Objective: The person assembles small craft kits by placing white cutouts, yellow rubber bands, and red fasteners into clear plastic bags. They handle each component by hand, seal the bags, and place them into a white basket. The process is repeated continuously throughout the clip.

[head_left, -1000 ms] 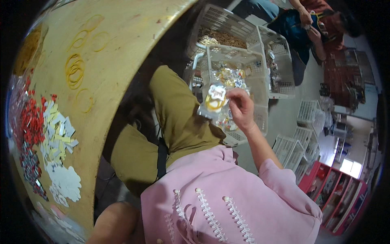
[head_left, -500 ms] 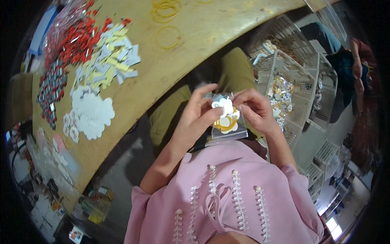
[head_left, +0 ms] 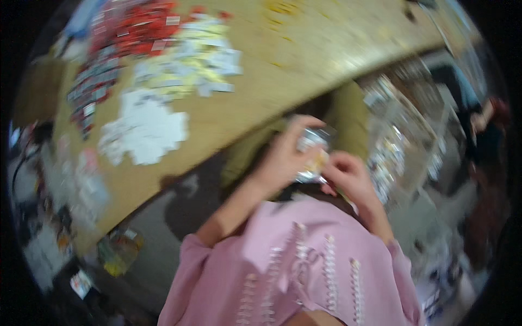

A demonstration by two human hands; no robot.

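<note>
Above my lap, a small clear zip bag [head_left: 312, 160] hangs between my hands, with white and yellow pieces inside. My left hand [head_left: 288, 157] is closed on its left side, thumb across the front. At the lower right edge of the bag, my right hand [head_left: 348, 174] is curled with fingers pinched at the plastic. Blur hides the exact fingertip contact and the details of the contents.
On the wooden table [head_left: 228, 117] lie white scalloped cards [head_left: 147, 127], yellow and white slips [head_left: 190, 62], red pieces [head_left: 144, 27], dark grey pieces [head_left: 95, 81] and yellow bands [head_left: 283, 8]. Plastic crates [head_left: 418, 127] with small bags stand right. Another person's hand [head_left: 481, 119] shows beyond.
The view has shifted, so the table and crates sit differently in it. My right hand has moved from the bag's upper part down to its lower right edge.
</note>
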